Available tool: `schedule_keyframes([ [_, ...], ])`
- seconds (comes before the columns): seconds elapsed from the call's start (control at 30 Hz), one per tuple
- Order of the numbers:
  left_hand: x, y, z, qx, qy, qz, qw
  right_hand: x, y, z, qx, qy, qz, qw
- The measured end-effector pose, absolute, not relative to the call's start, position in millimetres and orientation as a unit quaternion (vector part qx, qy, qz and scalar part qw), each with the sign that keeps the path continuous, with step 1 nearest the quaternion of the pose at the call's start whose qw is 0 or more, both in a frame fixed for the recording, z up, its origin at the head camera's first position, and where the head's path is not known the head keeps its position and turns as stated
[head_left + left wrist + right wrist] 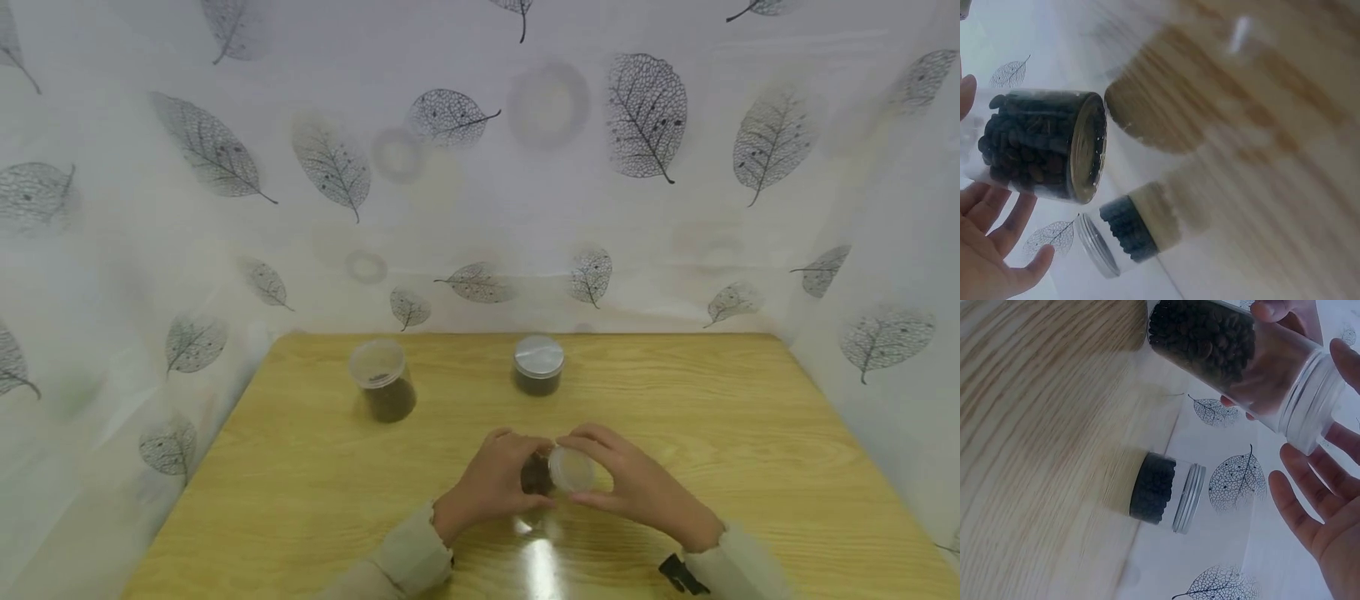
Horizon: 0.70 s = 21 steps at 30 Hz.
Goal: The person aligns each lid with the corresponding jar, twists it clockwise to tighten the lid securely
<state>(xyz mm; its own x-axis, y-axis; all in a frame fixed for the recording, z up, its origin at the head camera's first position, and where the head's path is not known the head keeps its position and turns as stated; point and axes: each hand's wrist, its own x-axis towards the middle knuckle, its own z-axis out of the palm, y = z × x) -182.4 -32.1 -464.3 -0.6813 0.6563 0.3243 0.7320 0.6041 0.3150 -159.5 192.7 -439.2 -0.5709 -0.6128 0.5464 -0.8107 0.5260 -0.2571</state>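
Note:
Near the front of the table, my left hand [495,482] grips the body of a clear jar [1041,144], partly filled with dark beans that look like coffee beans [1204,339]. Its translucent screw lid [1316,403] faces to the right. My right hand [633,483] holds that lid [573,470] at the edges, thumb on one side and fingers on the other. In the right wrist view, the right hand [1335,506] has its fingertips at the lid's rim. The lid is on the jar's mouth. In the left wrist view, part of the left hand [997,244] shows under the jar.
A taller clear jar [388,396] of dark contents stands at the back left of the wooden table [300,500]. A shorter jar with a silver lid [538,357] stands at the back middle. Behind the table hangs a leaf-patterned sheet [480,208].

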Motion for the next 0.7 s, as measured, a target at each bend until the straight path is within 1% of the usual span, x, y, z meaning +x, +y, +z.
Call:
schedule_keyframes([
  [0.23,-183.9,-36.3,-466.6,-0.400,-0.890,-0.126,0.180,-153.6,182.9,-437.7,0.394,-0.860,0.249,0.206],
  [0.33,-183.4,-37.6,-466.7,-0.405,-0.884,-0.112,0.205,-151.6,178.3,-436.7,0.381,-0.864,0.254,0.209],
  [0.5,-181.0,-39.2,-464.9,-0.407,-0.880,-0.092,0.226,-149.1,173.2,-437.4,0.356,-0.876,0.250,0.207],
  [0.7,-179.2,-41.0,-463.0,-0.401,-0.881,-0.097,0.233,-148.9,171.0,-436.7,0.346,-0.885,0.235,0.203],
])
